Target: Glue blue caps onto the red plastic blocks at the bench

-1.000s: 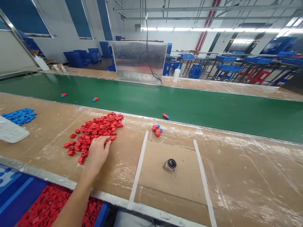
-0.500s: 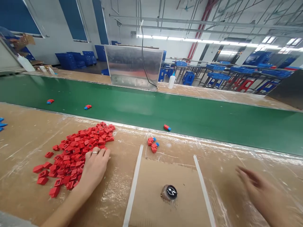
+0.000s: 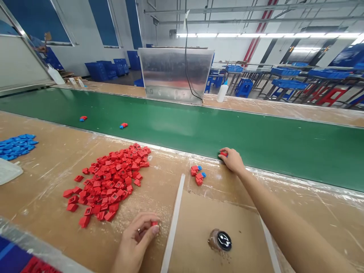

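My left hand (image 3: 136,239) rests on the plastic-wrapped bench near its front edge, fingers pinched round a small red part (image 3: 154,224). A pile of red parts (image 3: 109,181) lies just beyond it to the left. My right hand (image 3: 232,159) is stretched out to the near edge of the green conveyor belt (image 3: 199,125), fingers closed on a red and blue piece (image 3: 223,153). A few joined red and blue pieces (image 3: 198,174) lie on the bench to the left of that hand.
A small round black-topped object (image 3: 222,240) sits on a cardboard square between two white strips (image 3: 173,223). Blue parts (image 3: 15,145) lie far left. Two red and blue pieces (image 3: 123,125) ride the belt. A metal box (image 3: 174,74) and a white bottle (image 3: 222,93) stand beyond it.
My left hand has drawn back from the red pile toward the bench's front edge with one red part. My right hand has reached forward from the lower right to the piece on the belt.
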